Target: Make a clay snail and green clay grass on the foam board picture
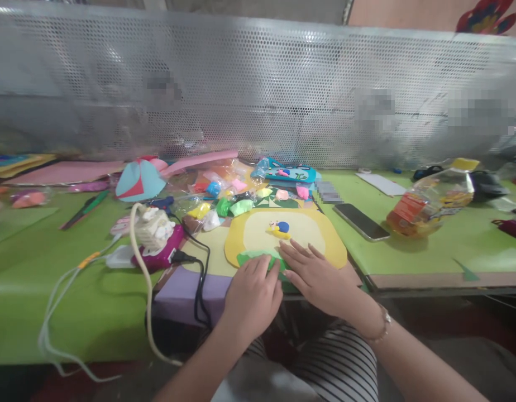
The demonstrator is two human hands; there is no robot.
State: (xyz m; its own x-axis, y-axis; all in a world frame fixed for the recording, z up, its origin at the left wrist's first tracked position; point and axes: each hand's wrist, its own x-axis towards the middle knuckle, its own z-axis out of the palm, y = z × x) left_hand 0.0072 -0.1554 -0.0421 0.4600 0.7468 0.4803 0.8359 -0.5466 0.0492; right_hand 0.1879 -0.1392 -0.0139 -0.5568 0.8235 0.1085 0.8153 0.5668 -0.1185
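A rounded yellow board (pixel 335 245) with a cream middle lies at the table's front edge. On it sits a small snail figure (pixel 281 228) with a blue shell and yellow body. A green piece (pixel 252 255) runs along the board's lower edge. My left hand (pixel 254 293) rests there, fingers slightly bent and their tips on the green piece; nothing is visibly gripped. Beside it, my right hand (pixel 314 273) lies with fingers spread over the board's lower right, just below the snail. Part of the green piece is hidden under both hands.
Left of the board are a purple power strip (pixel 159 251) with plugs and loose cables. Several bags of coloured clay (pixel 224 206) lie behind it. To the right are a phone (pixel 361 221) and a tilted bottle (pixel 434 198). A perforated metal screen (pixel 258 89) closes the back.
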